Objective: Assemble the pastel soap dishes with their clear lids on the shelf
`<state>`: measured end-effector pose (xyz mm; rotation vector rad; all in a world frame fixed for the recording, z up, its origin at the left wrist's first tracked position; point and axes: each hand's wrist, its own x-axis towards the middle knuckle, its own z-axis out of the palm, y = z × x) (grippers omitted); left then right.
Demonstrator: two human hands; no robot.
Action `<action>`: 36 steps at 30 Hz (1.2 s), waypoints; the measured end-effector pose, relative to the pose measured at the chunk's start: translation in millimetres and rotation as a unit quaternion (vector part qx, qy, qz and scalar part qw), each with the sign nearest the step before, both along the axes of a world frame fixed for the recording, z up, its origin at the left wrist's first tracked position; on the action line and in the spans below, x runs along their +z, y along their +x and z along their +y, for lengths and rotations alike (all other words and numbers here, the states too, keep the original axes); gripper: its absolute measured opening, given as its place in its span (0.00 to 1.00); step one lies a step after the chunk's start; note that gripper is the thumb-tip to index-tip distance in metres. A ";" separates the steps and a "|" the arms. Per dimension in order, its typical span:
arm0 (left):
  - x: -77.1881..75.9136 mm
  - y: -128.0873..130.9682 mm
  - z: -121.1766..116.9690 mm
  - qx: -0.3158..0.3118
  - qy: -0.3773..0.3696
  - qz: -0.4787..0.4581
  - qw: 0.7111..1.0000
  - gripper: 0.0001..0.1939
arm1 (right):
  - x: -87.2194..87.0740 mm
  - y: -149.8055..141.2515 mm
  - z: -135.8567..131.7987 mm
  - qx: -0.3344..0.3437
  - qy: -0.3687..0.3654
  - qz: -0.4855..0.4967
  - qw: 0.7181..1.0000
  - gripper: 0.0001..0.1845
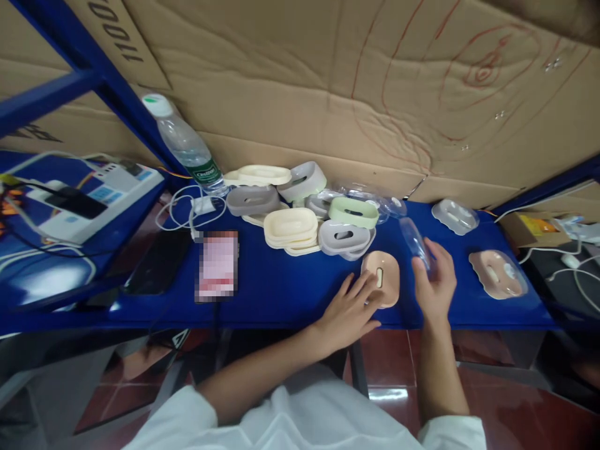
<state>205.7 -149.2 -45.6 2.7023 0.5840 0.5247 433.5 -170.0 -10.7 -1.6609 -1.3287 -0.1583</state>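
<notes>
On the blue table, a peach plastic dish shaped like a soap dish (390, 284) has a slot in its middle. My left hand (349, 310) lies over its left side with fingers stretched out and touching it. To the right, my right hand (435, 281) pinches a clear plastic cover (413, 240) between thumb and fingers, tilted and held above the table. Behind my hands is a pile of similar dishes: cream dishes (290, 226), grey dishes (344, 237) and a green dish (355, 212). Several clear covers (360, 190) lie behind the pile.
A covered grey dish (454, 216) and a covered peach dish (497, 275) lie at the right. Leftward are a water bottle (187, 147), a white charger with cable (204, 205), a phone with blurred screen (217, 267) and a power strip (103, 200). Cardboard (281, 81) walls the back.
</notes>
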 end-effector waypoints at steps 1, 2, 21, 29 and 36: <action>-1.3 1.4 1.0 0.006 0.004 -0.002 1.000 0.30 | 10.9 1.5 20.2 0.055 -0.004 -0.039 0.998 0.25; -2.5 0.2 1.6 0.016 0.004 -0.008 1.000 0.30 | 21.0 1.4 42.2 0.111 -0.011 -0.081 0.990 0.25; 13.8 -103.1 -9.3 0.169 -0.209 -0.269 0.925 0.13 | 30.9 -42.6 50.2 0.455 -0.066 -0.254 0.851 0.31; 24.6 -118.5 -12.3 0.185 -0.150 -0.262 0.935 0.09 | -20.0 -84.6 -2.5 0.436 -0.085 -0.143 0.884 0.18; -2.2 -118.4 -3.3 0.237 -0.237 -0.209 0.919 0.36 | -24.9 -116.1 1.3 0.416 -0.114 -0.006 0.902 0.12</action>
